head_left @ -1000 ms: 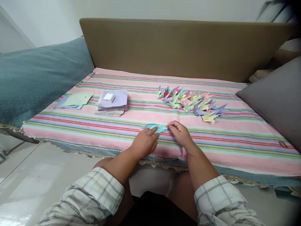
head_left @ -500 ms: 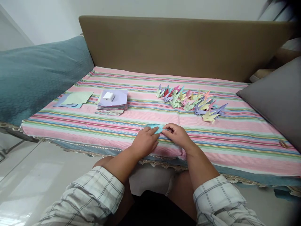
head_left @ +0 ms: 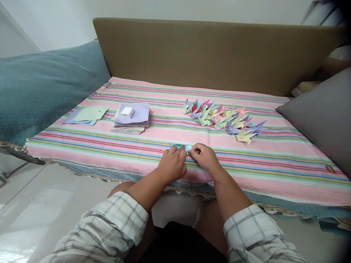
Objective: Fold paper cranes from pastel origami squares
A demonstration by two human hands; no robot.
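Observation:
A small folded piece of light blue paper (head_left: 188, 147) lies on the striped cloth in front of me, largely covered by my fingers. My left hand (head_left: 173, 162) holds its left part down against the cloth, index finger stretched along it and the other fingers curled. At the paper's right end, my right hand (head_left: 202, 156) pinches it between thumb and index finger. Beyond my right hand stands a group of paper cranes (head_left: 219, 117) in several colours. The paper's exact fold is hidden.
A stack of square paper (head_left: 130, 127) with a small white box (head_left: 127, 112) on top lies left of centre. Loose sheets (head_left: 90, 113) rest farther left. A grey cushion (head_left: 318, 109) is at the right, a brown backrest (head_left: 208, 54) behind the striped cloth (head_left: 164, 135).
My left hand has shifted slightly right and its fingers are more curled over the blue paper. My right hand keeps its pinch at the right end, almost unmoved.

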